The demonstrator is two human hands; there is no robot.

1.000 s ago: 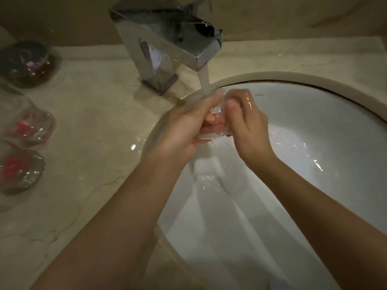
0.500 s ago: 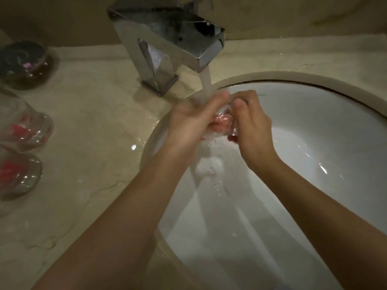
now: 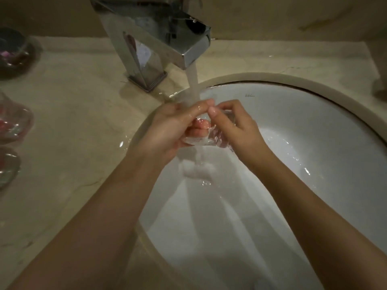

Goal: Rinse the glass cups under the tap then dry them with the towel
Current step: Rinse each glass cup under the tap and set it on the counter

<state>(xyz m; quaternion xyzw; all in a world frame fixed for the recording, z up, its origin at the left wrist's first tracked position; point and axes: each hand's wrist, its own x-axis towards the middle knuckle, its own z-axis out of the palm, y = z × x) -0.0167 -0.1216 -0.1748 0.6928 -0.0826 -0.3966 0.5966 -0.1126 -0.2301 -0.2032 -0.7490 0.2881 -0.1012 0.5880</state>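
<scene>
Sink (image 3: 293, 114): both hands grip glass cup (image 3: 211, 139).

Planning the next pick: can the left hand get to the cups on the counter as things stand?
Probably not yet. The left hand grips the glass cup under the tap, shared with the right hand. The counter path to the other cups looks unobstructed.

A bathroom vanity, by the look of it: a white oval basin (image 3: 314, 126) sunk under a beige marble counter (image 3: 73, 126), a square chrome tap (image 3: 150, 38) running at top centre, beige wall (image 3: 272, 15) behind.
</scene>
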